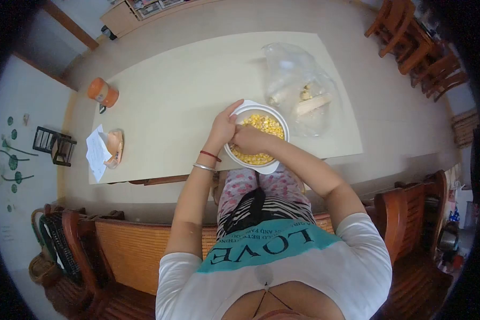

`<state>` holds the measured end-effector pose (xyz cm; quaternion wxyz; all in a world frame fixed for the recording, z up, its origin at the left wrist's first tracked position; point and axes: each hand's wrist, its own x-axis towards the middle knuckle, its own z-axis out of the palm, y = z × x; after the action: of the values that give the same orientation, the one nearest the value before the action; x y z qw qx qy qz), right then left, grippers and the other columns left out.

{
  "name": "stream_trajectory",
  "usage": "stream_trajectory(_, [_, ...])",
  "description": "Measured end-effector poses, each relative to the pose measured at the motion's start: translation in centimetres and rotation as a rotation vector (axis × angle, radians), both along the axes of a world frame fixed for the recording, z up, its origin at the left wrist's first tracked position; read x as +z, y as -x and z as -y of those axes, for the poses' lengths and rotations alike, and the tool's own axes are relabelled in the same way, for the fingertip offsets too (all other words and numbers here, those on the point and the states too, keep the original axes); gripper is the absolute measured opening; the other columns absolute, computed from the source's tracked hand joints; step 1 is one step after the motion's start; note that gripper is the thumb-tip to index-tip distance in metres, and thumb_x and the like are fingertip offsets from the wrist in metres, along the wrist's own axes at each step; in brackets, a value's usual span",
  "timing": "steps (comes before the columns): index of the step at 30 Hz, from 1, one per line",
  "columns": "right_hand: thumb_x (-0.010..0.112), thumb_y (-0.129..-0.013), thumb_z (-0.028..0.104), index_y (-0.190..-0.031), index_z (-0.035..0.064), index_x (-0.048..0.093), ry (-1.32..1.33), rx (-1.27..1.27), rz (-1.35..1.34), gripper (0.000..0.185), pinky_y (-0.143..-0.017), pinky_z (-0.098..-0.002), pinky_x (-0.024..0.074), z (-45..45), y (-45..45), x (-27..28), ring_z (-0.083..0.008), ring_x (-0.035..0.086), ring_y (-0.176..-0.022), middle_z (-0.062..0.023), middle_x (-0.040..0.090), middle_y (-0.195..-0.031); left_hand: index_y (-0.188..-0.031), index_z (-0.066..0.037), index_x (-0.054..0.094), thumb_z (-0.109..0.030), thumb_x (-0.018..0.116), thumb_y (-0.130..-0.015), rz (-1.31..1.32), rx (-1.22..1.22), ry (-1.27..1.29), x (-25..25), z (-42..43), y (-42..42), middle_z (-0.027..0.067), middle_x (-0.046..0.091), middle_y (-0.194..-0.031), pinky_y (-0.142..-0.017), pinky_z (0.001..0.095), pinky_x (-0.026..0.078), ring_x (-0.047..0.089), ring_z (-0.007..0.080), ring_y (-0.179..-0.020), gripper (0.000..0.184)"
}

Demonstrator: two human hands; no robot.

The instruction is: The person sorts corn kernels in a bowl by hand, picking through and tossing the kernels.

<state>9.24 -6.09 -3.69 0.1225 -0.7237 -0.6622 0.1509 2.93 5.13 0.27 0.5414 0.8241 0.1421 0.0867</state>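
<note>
A white bowl (285, 118) with side handles holds loose yellow corn kernels (266, 125) and sits at the near edge of the table. My left hand (224, 128) is closed on the bowl's left rim, its fingers stretched along the upper left handle. Inside the bowl, over the kernels, my right hand (250, 140) is curled close beside my left fingers. Its fingertips are hidden, so whatever they hold cannot be made out. Right of the bowl lies a clear plastic bag (285, 66) with a pale, bare corn cob (312, 105) and other pieces in or on it.
On the left of the pale table (186, 106) are an orange canister (103, 92), white paper (96, 152) and an orange packet (115, 146). A wooden bench (128, 242) runs behind me. Wooden chairs (410, 45) stand at the far right.
</note>
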Motion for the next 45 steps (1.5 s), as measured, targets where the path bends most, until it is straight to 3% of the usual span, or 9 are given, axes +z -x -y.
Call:
stream_trajectory(8, [0.044,-0.085,0.029,-0.091,0.0034,0.063,0.230,0.136,-0.130,0.032,-0.086,-0.0422,0.0443,-1.2,-1.0,-0.6,-0.0312,0.055,-0.100,-0.0147,0.063,-0.100,-0.127,-0.010,0.052,0.006,0.042,-0.087,0.102,-0.017,-0.045,-1.3,-0.4,-0.2,0.0190,0.055,-0.123,-0.096,0.0321,0.041,0.053,0.0291,-0.114,0.044])
stream_trajectory(11, [0.042,-0.085,0.028,-0.094,0.0024,0.063,0.339,0.239,-0.174,0.034,-0.087,-0.0409,0.0438,-0.9,-0.9,2.8,-0.0313,0.055,-0.102,-0.0159,0.063,-0.102,-0.127,-0.010,0.052,0.005,0.042,-0.087,0.117,-0.021,-0.076,-1.7,-0.5,-0.2,0.0188,0.055,-0.123,-0.096,0.0320,0.041,0.054,0.0287,-0.113,0.044])
stream_trajectory(20, [0.059,-0.074,0.029,-0.101,0.0050,0.064,0.325,0.261,-0.250,0.036,-0.085,-0.0401,0.0453,-0.4,-1.2,2.9,-0.0319,0.060,-0.094,-0.0158,0.064,-0.099,-0.128,-0.010,0.051,0.005,0.042,-0.087,0.037,-0.004,-0.029,-0.9,-0.2,-0.1,0.0187,0.055,-0.124,-0.098,0.0330,0.040,0.053,0.0280,-0.114,0.044])
stream_trajectory(26, [0.067,-0.070,0.018,-0.093,0.0063,0.065,0.174,0.196,0.016,0.027,-0.078,-0.0405,0.0467,1.3,-2.5,3.8,-0.0320,0.061,-0.085,-0.0143,0.064,-0.090,-0.128,-0.009,0.051,0.005,0.041,-0.087,0.126,-0.033,-0.064,-1.7,-0.6,-0.2,0.0188,0.054,-0.125,-0.099,0.0327,0.039,0.051,0.0285,-0.117,0.044])
stream_trajectory(29, [0.067,-0.070,0.012,-0.090,0.0054,0.065,0.088,-0.043,-0.127,0.021,-0.078,-0.0407,0.0465,3.3,-3.5,4.8,-0.0327,0.060,-0.086,-0.0144,0.064,-0.088,-0.128,-0.008,0.050,0.005,0.042,-0.086,0.102,-0.024,-0.085,-1.9,-0.7,-0.2,0.0190,0.054,-0.125,-0.100,0.0329,0.038,0.051,0.0290,-0.117,0.044])
stream_trajectory(38, [0.059,-0.074,0.007,-0.083,0.0005,0.061,-0.293,-0.243,-0.155,0.011,-0.079,-0.0418,0.0457,5.9,-2.6,3.8,-0.0339,0.057,-0.088,-0.0168,0.060,-0.086,-0.127,-0.006,0.051,0.003,0.044,-0.087,0.082,-0.021,-0.042,-1.3,-0.5,-0.2,0.0174,0.053,-0.127,-0.102,0.0334,0.036,0.049,0.0276,-0.120,0.042])
stream_trajectory(41, [0.059,-0.074,0.007,-0.082,0.0000,0.060,-0.359,-0.321,-0.102,0.011,-0.079,-0.0428,0.0456,5.9,-1.9,3.4,-0.0344,0.056,-0.088,-0.0170,0.059,-0.085,-0.116,-0.005,0.058,0.001,0.050,-0.083,0.115,0.093,-0.196,-1.5,-0.2,0.1,0.0186,0.058,-0.117,-0.095,0.0350,0.042,0.055,0.0301,-0.111,0.035])
stream_trajectory(44, [0.059,-0.073,0.008,-0.083,0.0002,0.060,-0.342,-0.304,-0.073,0.012,-0.079,-0.0433,0.0456,5.7,-2.3,2.7,-0.0341,0.056,-0.088,-0.0173,0.059,-0.085,-0.096,-0.002,0.063,-0.003,0.054,-0.077,0.327,-0.087,-0.927,0.7,-0.1,1.2,0.0183,0.061,-0.104,-0.082,0.0376,0.047,0.060,0.0309,-0.096,0.021])
stream_trajectory(45, [0.058,-0.073,0.008,-0.081,0.0003,0.059,-0.355,-0.309,-0.058,0.011,-0.078,-0.0442,0.0458,5.7,-2.4,2.8,-0.0350,0.057,-0.087,-0.0177,0.060,-0.085,-0.090,-0.002,0.063,-0.004,0.055,-0.076,0.271,-0.201,-0.951,0.7,0.2,1.3,0.0174,0.062,-0.098,-0.077,0.0383,0.048,0.060,0.0307,-0.090,0.016])
